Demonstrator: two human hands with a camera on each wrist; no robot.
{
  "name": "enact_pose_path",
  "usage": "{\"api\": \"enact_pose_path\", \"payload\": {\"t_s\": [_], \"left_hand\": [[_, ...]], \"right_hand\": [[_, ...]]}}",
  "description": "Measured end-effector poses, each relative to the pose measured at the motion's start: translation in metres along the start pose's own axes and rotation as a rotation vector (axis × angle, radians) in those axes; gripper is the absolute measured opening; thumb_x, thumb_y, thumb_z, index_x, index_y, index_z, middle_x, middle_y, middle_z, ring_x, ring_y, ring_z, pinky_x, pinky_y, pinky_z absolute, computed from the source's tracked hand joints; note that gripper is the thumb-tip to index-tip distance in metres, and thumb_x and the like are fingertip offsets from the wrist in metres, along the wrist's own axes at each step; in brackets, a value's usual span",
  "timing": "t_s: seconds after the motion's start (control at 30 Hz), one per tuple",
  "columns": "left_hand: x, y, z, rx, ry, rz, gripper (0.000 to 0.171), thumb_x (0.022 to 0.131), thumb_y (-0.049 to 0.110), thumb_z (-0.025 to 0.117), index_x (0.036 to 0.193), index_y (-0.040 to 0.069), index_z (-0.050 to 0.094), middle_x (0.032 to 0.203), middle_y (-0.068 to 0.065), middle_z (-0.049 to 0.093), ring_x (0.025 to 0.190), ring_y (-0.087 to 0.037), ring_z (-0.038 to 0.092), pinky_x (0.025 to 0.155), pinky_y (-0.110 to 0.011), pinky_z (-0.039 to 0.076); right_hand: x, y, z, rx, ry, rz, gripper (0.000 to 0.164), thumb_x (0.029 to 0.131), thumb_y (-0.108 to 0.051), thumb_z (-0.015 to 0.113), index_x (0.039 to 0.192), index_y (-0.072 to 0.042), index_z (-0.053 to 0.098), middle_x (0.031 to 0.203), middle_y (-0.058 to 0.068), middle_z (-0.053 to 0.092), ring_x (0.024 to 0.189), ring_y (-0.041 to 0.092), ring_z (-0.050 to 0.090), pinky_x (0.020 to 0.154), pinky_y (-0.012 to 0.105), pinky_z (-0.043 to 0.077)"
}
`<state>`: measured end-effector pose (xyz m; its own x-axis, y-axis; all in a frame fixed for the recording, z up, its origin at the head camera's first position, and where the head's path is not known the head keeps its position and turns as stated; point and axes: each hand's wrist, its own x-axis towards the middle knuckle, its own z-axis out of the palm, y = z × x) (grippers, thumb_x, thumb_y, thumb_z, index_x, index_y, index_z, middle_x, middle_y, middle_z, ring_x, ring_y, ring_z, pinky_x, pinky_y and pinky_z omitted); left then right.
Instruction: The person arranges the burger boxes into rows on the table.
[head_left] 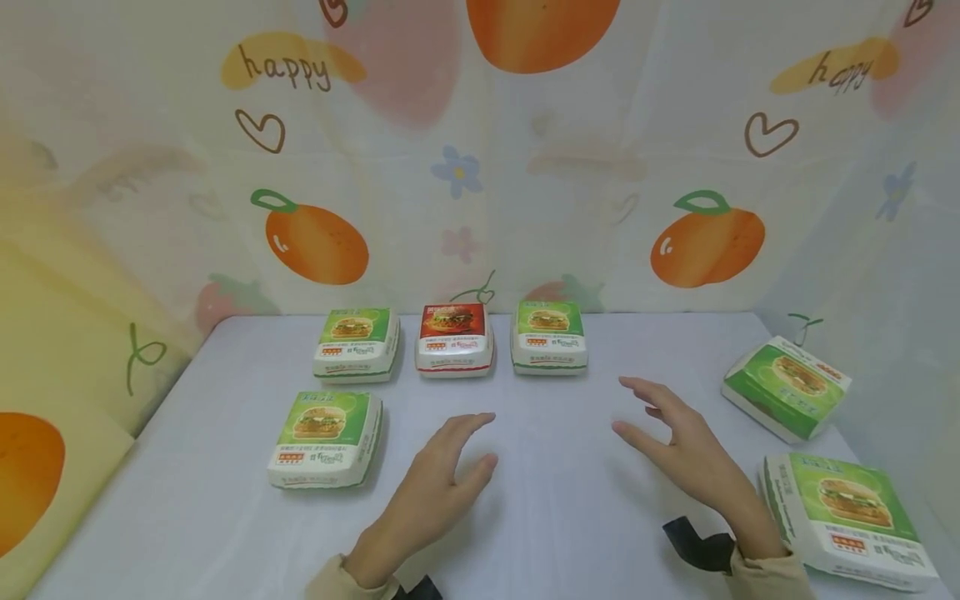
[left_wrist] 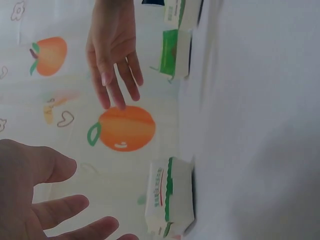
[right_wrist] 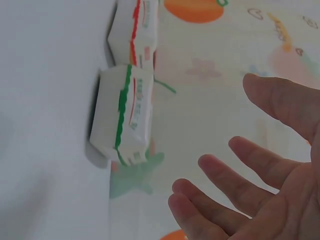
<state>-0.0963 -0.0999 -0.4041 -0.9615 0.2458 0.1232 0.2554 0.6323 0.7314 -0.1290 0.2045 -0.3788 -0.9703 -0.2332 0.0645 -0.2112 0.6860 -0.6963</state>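
My left hand (head_left: 431, 483) hovers over the white table, fingers relaxed and apart from the thumb, with nothing in it. A green-topped burger box (head_left: 325, 439) lies to its left. My right hand (head_left: 690, 450) is raised too, palm turned inward, its spread fingers (right_wrist: 215, 175) holding nothing. Beyond the hands stand a green burger box (head_left: 550, 337), a red burger box (head_left: 454, 340) and another green burger box (head_left: 356, 344), in a row at the back. At the right, a tilted green burger box (head_left: 787, 388) sits behind a nearer green burger box (head_left: 847, 521).
The white tabletop (head_left: 547, 517) spans the space between the hands. A patterned cloth (head_left: 495, 200) with oranges and hearts hangs along the table's back edge and sides. A black strap (head_left: 699, 543) is on the right wrist.
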Motion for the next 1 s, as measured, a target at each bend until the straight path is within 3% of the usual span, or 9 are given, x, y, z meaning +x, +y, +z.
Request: {"api": "enact_pose_path", "payload": {"t_s": [0.33, 0.5, 0.57, 0.63, 0.7, 0.77, 0.87, 0.9, 1.0], "left_hand": [[0.013, 0.013, 0.019, -0.059, -0.101, 0.052, 0.046, 0.098, 0.026, 0.060, 0.143, 0.019, 0.050, 0.145, -0.001, 0.052, 0.137, -0.020, 0.048, 0.111, -0.048, 0.043], [0.022, 0.020, 0.028, -0.088, -0.148, 0.056, 0.048, 0.099, 0.028, 0.059, 0.144, 0.021, 0.048, 0.146, 0.001, 0.051, 0.136, -0.018, 0.048, 0.111, -0.047, 0.044], [0.025, 0.023, 0.032, -0.103, -0.172, 0.057, 0.048, 0.099, 0.029, 0.059, 0.145, 0.021, 0.048, 0.147, 0.001, 0.051, 0.136, -0.017, 0.048, 0.111, -0.047, 0.044], [0.029, 0.026, 0.037, -0.111, -0.194, 0.066, 0.048, 0.099, 0.029, 0.059, 0.145, 0.021, 0.047, 0.147, 0.002, 0.050, 0.137, -0.016, 0.048, 0.111, -0.045, 0.044], [0.031, 0.029, 0.041, -0.115, -0.208, 0.082, 0.048, 0.099, 0.030, 0.058, 0.145, 0.021, 0.047, 0.147, 0.002, 0.050, 0.136, -0.016, 0.048, 0.111, -0.045, 0.044], [0.034, 0.033, 0.045, -0.114, -0.218, 0.103, 0.048, 0.100, 0.029, 0.058, 0.145, 0.020, 0.047, 0.147, 0.001, 0.051, 0.136, -0.017, 0.048, 0.111, -0.043, 0.045], [0.038, 0.038, 0.052, -0.118, -0.232, 0.126, 0.048, 0.100, 0.030, 0.058, 0.145, 0.020, 0.047, 0.146, 0.001, 0.051, 0.136, -0.015, 0.049, 0.111, -0.041, 0.045], [0.039, 0.039, 0.055, -0.123, -0.237, 0.134, 0.047, 0.100, 0.029, 0.057, 0.145, 0.020, 0.047, 0.146, 0.001, 0.051, 0.136, -0.015, 0.049, 0.110, -0.041, 0.045], [0.042, 0.044, 0.063, -0.119, -0.251, 0.154, 0.047, 0.100, 0.029, 0.057, 0.145, 0.021, 0.047, 0.146, 0.002, 0.051, 0.135, -0.012, 0.049, 0.110, -0.037, 0.046]], "right_hand": [[-0.012, 0.019, -0.024, -0.054, 0.061, 0.010, 0.063, 0.096, -0.031, 0.066, 0.148, -0.006, 0.041, 0.151, 0.023, 0.042, 0.131, 0.046, 0.048, 0.103, 0.057, 0.044], [-0.017, 0.032, -0.034, -0.072, 0.094, 0.025, 0.064, 0.095, -0.031, 0.067, 0.148, -0.006, 0.042, 0.150, 0.023, 0.044, 0.130, 0.044, 0.048, 0.102, 0.019, 0.046], [-0.019, 0.036, -0.038, -0.074, 0.101, 0.035, 0.064, 0.095, -0.032, 0.067, 0.148, -0.006, 0.041, 0.150, 0.023, 0.044, 0.129, 0.045, 0.048, 0.096, 0.001, 0.039], [-0.022, 0.040, -0.043, -0.073, 0.109, 0.043, 0.065, 0.095, -0.032, 0.067, 0.149, -0.006, 0.040, 0.150, 0.024, 0.043, 0.129, 0.047, 0.047, 0.091, -0.007, 0.031], [-0.024, 0.042, -0.048, -0.078, 0.111, 0.062, 0.067, 0.095, -0.032, 0.066, 0.150, -0.007, 0.038, 0.151, 0.024, 0.041, 0.129, 0.049, 0.046, 0.098, 0.003, 0.040], [-0.026, 0.046, -0.053, -0.085, 0.108, 0.087, 0.068, 0.096, -0.034, 0.065, 0.152, -0.007, 0.036, 0.153, 0.024, 0.039, 0.130, 0.051, 0.044, 0.099, 0.002, 0.038], [-0.030, 0.052, -0.061, -0.085, 0.095, 0.126, 0.070, 0.097, -0.034, 0.063, 0.154, -0.007, 0.032, 0.155, 0.026, 0.036, 0.131, 0.054, 0.041, 0.109, 0.041, 0.043], [-0.032, 0.056, -0.063, -0.085, 0.101, 0.128, 0.069, 0.098, -0.034, 0.062, 0.154, -0.007, 0.031, 0.154, 0.027, 0.036, 0.131, 0.054, 0.040, 0.111, 0.030, 0.042], [-0.037, 0.064, -0.071, -0.093, 0.132, 0.119, 0.067, 0.099, -0.030, 0.062, 0.153, -0.006, 0.032, 0.153, 0.029, 0.037, 0.131, 0.055, 0.038, 0.115, 0.028, 0.038]]}}
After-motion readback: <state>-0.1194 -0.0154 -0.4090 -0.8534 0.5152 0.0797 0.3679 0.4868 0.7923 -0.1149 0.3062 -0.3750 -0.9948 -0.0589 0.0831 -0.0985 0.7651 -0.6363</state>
